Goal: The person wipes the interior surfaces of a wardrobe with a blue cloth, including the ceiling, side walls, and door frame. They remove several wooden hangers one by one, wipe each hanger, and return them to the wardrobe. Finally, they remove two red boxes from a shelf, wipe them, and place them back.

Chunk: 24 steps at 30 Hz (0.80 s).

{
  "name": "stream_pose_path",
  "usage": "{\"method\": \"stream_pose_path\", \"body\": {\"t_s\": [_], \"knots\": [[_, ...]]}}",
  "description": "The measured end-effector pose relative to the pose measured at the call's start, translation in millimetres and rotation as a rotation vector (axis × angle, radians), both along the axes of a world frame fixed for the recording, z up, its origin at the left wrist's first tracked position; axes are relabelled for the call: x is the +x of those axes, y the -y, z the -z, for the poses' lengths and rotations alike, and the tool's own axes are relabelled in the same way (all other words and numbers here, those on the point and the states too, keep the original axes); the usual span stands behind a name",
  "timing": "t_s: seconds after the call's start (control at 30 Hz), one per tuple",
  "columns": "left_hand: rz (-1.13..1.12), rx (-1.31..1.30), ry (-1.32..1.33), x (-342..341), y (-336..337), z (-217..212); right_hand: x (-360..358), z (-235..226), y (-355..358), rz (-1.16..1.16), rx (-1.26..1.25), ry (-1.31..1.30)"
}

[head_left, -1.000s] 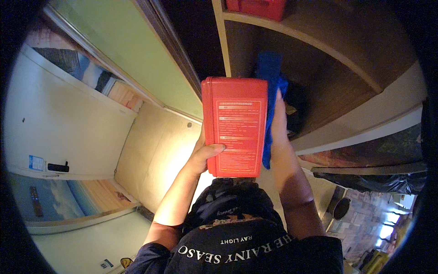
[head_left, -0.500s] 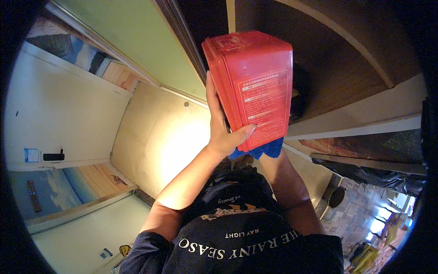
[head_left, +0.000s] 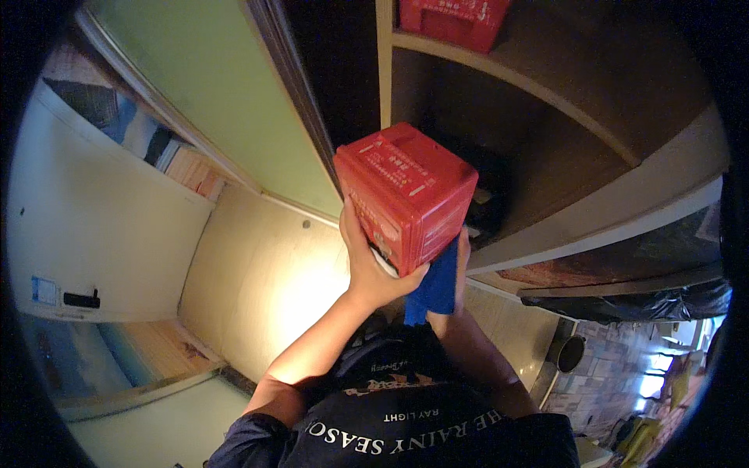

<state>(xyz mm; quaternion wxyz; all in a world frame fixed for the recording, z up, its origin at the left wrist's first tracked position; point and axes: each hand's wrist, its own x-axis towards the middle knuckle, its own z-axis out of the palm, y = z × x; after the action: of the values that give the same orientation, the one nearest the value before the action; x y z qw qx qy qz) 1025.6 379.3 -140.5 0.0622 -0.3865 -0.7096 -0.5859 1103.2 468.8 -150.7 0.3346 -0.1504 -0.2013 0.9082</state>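
Observation:
A red plastic box (head_left: 406, 183) with pale print is tilted in front of me, its top face and two sides showing. My left hand (head_left: 367, 269) grips it from the left and below, with the thumb along its near lower edge. A blue cloth (head_left: 437, 285) hangs below the box's right side. My right hand (head_left: 462, 273) is closed on this cloth and holds it up against the box; most of its fingers are hidden behind the cloth.
A second red box (head_left: 452, 22) stands on the curved wooden shelf (head_left: 538, 82) ahead. Dark objects fill part of the lower shelf. A green panel (head_left: 211, 86) and a white door (head_left: 101, 210) are at the left. A dark bin (head_left: 566, 352) stands right, near black plastic sheeting (head_left: 624, 300).
The box has come lower and turned, so its top face now shows instead of the large printed side. The cloth shows more at its right. The second red box has come into view.

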Motion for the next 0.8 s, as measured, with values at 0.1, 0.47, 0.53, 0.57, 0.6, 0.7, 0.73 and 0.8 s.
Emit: {"method": "stream_pose_path", "body": {"t_s": [0.1,0.47,0.53,0.57,0.6,0.7,0.73,0.8], "knots": [[0.04,0.001,0.004,-1,3,-7,14,23,-12,0.294,0.428,0.542],[0.353,0.207,0.486,-32,26,7,-13,-2,3,0.656,1.474,0.749],[0.332,0.242,0.496,-46,30,-4,-12,13,19,0.47,1.422,0.812],[0.346,0.257,0.484,-53,29,-11,-6,6,26,0.376,1.328,0.764],[0.361,0.248,0.44,-57,29,-14,1,1,31,0.408,1.408,0.774],[0.431,0.23,0.489,-58,19,-45,11,-23,36,0.613,1.613,0.732],[0.517,0.307,0.616,-53,13,-56,15,-25,34,0.687,1.688,0.747],[0.555,0.245,0.544,-51,2,-66,23,-29,23,0.838,1.835,0.804]]}}
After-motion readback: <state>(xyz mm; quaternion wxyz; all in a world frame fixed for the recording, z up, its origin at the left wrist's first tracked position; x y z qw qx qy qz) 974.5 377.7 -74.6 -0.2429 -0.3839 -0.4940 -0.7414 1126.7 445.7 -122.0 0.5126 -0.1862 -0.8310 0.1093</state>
